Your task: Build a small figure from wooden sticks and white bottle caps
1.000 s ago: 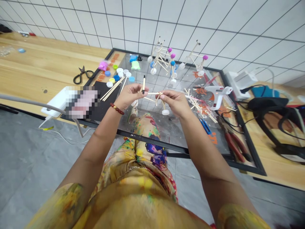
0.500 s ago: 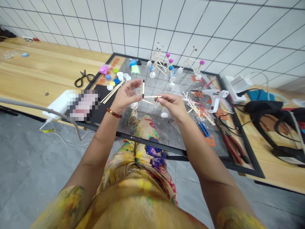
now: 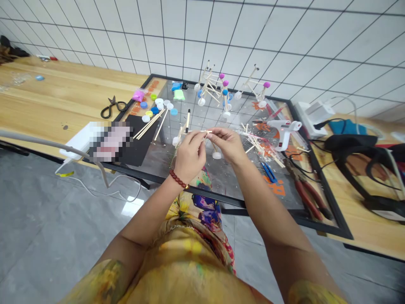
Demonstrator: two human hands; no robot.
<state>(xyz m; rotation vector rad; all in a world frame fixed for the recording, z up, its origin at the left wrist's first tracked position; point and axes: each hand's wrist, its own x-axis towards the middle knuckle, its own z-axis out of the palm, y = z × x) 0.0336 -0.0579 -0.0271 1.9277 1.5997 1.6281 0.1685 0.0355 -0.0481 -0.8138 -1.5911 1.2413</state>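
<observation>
Both hands meet at a small stick frame (image 3: 187,120) with white caps at its lower ends and a black-tipped upright stick at its left. My right hand (image 3: 225,142) pinches the frame's right end, above a white cap (image 3: 217,155). My left hand (image 3: 191,155) has its fingers closed at the same joint, its fingertips touching those of my right hand; what it pinches there is mostly hidden. Finished-looking stick frames with pink and blue balls (image 3: 225,92) stand at the back of the glass-topped board.
A white glue gun (image 3: 284,131), cut sticks (image 3: 257,145), blue cutters (image 3: 269,172) and red-handled pliers (image 3: 308,194) lie right. Left are coloured caps (image 3: 154,110), long sticks (image 3: 148,124), black scissors (image 3: 112,106) and a white power strip (image 3: 82,137). A tiled wall rises behind.
My left hand has moved right and down from the frame's left end to my right hand, and its fingers have closed. The view has shifted slightly.
</observation>
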